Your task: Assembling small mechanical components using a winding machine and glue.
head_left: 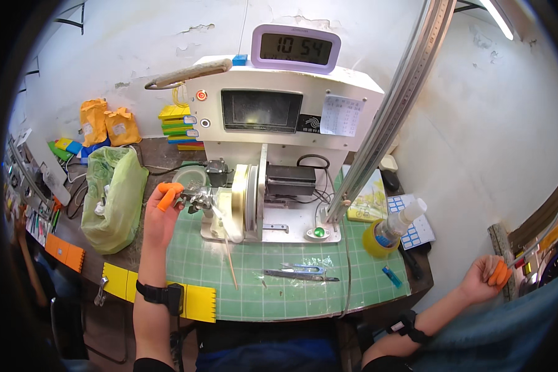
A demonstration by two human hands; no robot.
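Observation:
My left hand [159, 217], with orange finger covers on, is raised at the left side of a white bench machine [273, 146]. Its fingers are bent together against a small metal fixture [198, 197] beside the machine's pale yellow wheel [239, 198]; whatever lies between them is hidden. Out at the far right, my right hand [482, 277] is closed, orange covers on its fingertips. A thin metal rod [528, 253] begins right by those fingertips; whether they grip it cannot be made out. A thin wooden stick [230, 265] slants down below the wheel.
Thread snips [304, 269] and a dark flat tool [301, 276] lie on the green mat [279, 304]. A yellow-based bottle [387, 235] stands right, near a slanted metal post [390, 118]. A green plastic bag [111, 204] sits left. Yellow strips [198, 302] line the front edge.

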